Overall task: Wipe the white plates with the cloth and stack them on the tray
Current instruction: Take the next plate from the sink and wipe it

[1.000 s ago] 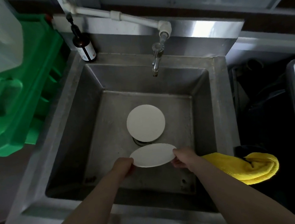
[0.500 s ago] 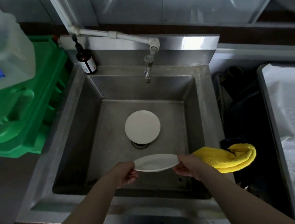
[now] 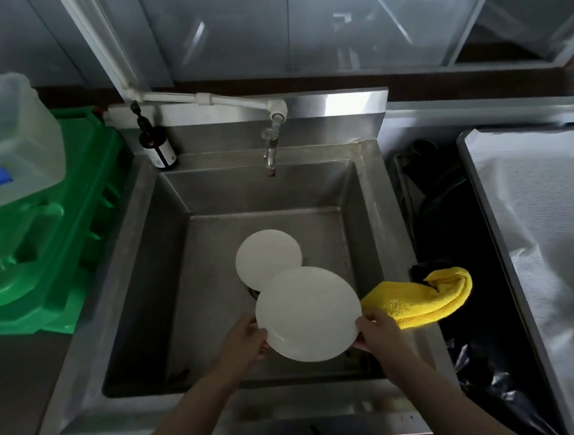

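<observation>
Left hand (image 3: 245, 340), right hand (image 3: 378, 330) grip plate (image 3: 307, 313) over sink (image 3: 138, 263)

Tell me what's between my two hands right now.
In the head view, a white plate spans the gap, gripped at opposite edges by the left hand and right hand.

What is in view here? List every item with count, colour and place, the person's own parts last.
held plate: 1, white, above the sink's front, gripped at both edges
plate in sink: 1, white, on the basin floor over the drain
cloth: 1, yellow, draped on the sink's right rim
sink: 1, steel, centre
tap: 1, metal, at the sink's back wall
bottle: 1, dark brown with pump, back left corner of the sink
crates: green, stacked left of the sink
tub: 1, clear, on the crates
tray: 1, steel, lined in white, far right
left hand: grips the plate's left edge
right hand: grips the plate's right edge
</observation>
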`<state>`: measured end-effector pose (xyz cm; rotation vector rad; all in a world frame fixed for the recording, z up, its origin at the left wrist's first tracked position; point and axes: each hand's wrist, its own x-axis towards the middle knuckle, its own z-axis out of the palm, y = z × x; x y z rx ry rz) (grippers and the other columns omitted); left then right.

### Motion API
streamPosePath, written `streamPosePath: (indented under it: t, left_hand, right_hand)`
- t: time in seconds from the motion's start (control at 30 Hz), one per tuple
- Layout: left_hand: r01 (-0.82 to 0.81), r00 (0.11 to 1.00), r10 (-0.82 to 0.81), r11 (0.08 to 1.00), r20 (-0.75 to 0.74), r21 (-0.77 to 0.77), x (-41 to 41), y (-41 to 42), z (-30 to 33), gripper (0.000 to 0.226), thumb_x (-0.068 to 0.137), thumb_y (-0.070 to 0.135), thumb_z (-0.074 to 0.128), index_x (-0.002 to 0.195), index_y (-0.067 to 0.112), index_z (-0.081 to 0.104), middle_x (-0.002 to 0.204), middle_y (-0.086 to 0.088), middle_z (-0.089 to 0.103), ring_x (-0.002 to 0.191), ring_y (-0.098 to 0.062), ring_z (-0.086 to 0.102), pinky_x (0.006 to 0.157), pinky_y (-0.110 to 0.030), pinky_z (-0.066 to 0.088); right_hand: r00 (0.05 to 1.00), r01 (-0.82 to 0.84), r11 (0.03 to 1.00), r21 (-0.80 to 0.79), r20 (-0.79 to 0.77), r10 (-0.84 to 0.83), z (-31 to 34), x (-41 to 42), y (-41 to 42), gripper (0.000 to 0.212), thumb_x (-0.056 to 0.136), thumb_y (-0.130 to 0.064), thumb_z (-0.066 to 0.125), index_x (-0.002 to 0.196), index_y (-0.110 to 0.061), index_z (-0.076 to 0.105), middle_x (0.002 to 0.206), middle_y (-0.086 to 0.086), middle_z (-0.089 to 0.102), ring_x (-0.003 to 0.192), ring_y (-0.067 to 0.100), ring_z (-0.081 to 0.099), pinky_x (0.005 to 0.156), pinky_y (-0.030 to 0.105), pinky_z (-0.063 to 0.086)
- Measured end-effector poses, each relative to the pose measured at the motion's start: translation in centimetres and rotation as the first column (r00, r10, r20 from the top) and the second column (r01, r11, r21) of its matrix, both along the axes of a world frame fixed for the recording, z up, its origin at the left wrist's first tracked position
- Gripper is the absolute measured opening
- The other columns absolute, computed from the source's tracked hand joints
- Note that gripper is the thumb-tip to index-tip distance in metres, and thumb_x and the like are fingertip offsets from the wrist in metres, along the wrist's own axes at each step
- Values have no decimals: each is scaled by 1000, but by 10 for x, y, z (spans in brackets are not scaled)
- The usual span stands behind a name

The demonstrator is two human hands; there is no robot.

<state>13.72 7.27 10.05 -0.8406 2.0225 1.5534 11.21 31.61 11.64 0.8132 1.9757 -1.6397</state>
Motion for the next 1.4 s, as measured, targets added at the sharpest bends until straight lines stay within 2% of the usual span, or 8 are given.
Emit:
streamPosePath:
  t: [0.13, 0.27, 0.4, 0.53, 0.83, 1.1, 1.27, 1.4]
  left_hand:
    - [-19, 994, 41, 978, -105, 205, 3, -4, 9, 30, 101, 20, 56, 131, 22, 56, 119, -6, 66, 105, -22, 67, 87, -33, 55]
    - [-124, 988, 157, 815, -9, 565, 5, 2, 17, 32, 98, 23, 60, 129, 19, 59, 119, -2, 72, 105, -18, 70, 80, -29, 56]
    - [-72, 997, 53, 685, 49, 725, 12, 8, 13, 97, 56, 46, 94, 137, 13, 54, 135, -11, 63, 123, -27, 61, 89, -32, 57]
    - [-115, 993, 95, 660, 70, 742, 15, 26, 11, 110, 43, 45, 99, 136, 12, 53, 135, -10, 63, 120, -25, 63, 85, -31, 58]
    - [-275, 931, 358, 581, 63, 766, 10, 65, 23, 40, 75, 23, 76, 111, 7, 73, 127, -18, 66, 103, -23, 71, 76, -29, 61]
    - [-344, 887, 461, 636, 17, 691, 12, 72, 35, 29, 98, 21, 44, 119, 11, 61, 109, -7, 76, 94, -17, 74, 74, -27, 61]
    - [-370, 862, 504, 695, -51, 616, 12, 55, 46, 28, 105, 25, 38, 118, 18, 61, 114, -3, 74, 104, -15, 69, 85, -26, 59]
    - [-391, 840, 529, 746, -122, 539, 12, 42, 51, 28, 106, 32, 37, 126, 23, 56, 123, -1, 68, 118, -21, 60, 104, -39, 43]
  right_hand:
    - [992, 88, 996, -20, -91, -90, 10, 10, 5, 9, 93, -2, 51, 100, -4, 56, 94, 12, 66, 82, 19, 67, 55, 22, 54]
    - [978, 133, 987, -89, -152, -145, 18, 18, 12, 8, 93, -3, 52, 98, -5, 59, 92, 13, 70, 85, 24, 70, 64, 28, 57]
    - [970, 142, 980, -140, -178, -165, 24, 25, 16, 9, 94, -4, 53, 101, -4, 59, 85, 11, 73, 81, 25, 71, 72, 40, 58]
    - [969, 140, 976, -168, -182, -170, 32, 28, 24, 8, 95, -6, 53, 101, -7, 58, 84, 8, 74, 75, 19, 72, 64, 30, 56]
    - [982, 115, 973, -199, -124, -142, 38, 21, 47, 6, 94, -3, 53, 98, 2, 55, 91, 15, 71, 84, 26, 71, 67, 33, 59]
    - [991, -104, 986, -128, -100, 92, 39, 3, 67, 12, 97, -13, 57, 101, -2, 60, 77, 14, 73, 70, 26, 71, 59, 31, 57]
    - [933, -248, 958, 144, -233, 276, 38, -13, 87, 5, 96, -18, 56, 100, -16, 60, 81, 4, 73, 69, 20, 69, 66, 38, 59]
    - [769, -389, 776, 497, -289, 570, 34, -30, 97, 10, 94, -21, 56, 103, -25, 59, 86, -8, 66, 77, 7, 61, 62, 24, 48]
